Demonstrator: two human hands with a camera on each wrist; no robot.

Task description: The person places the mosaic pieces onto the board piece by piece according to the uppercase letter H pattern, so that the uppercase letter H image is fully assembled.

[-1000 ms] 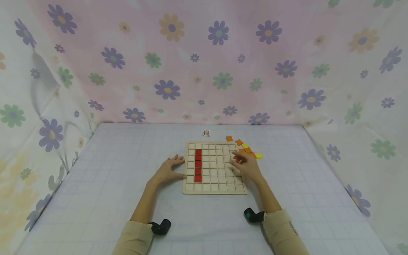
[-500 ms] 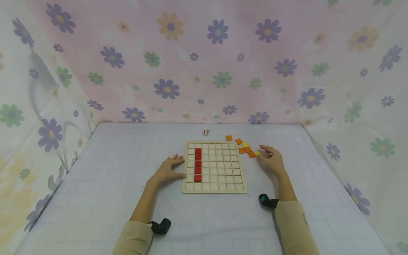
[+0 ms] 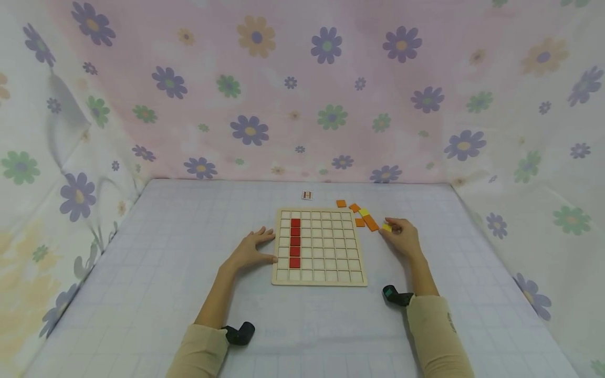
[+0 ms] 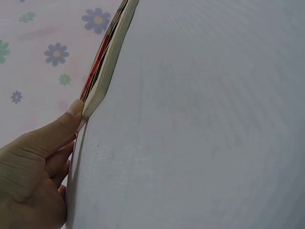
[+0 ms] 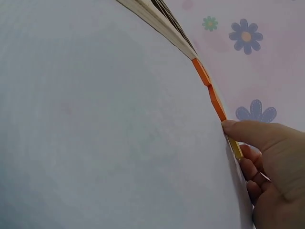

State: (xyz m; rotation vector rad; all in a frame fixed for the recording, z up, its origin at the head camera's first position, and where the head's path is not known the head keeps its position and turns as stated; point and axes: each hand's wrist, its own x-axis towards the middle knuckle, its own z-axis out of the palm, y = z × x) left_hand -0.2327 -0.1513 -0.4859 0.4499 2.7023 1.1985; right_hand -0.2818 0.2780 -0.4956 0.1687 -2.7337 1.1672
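A wooden grid board lies flat on the table, with a column of several red square tiles in its second column from the left. My left hand rests at the board's left edge, thumb and fingers spread and touching the side. To the right of the board, my right hand pinches a yellow tile between thumb and fingers. In the right wrist view that yellow tile shows edge-on behind the thumb, close to the table surface. Orange tiles lie just left of this hand.
Another yellow tile lies among the orange ones beside the board's upper right corner. One orange tile sits apart behind the board. A small printed card is at the back. Flowered cloth hangs behind and at both sides.
My right hand has moved right, from over the board to the outermost yellow tile, and now holds it. Two orange tiles near it now line up in a strip. The left hand stays put.
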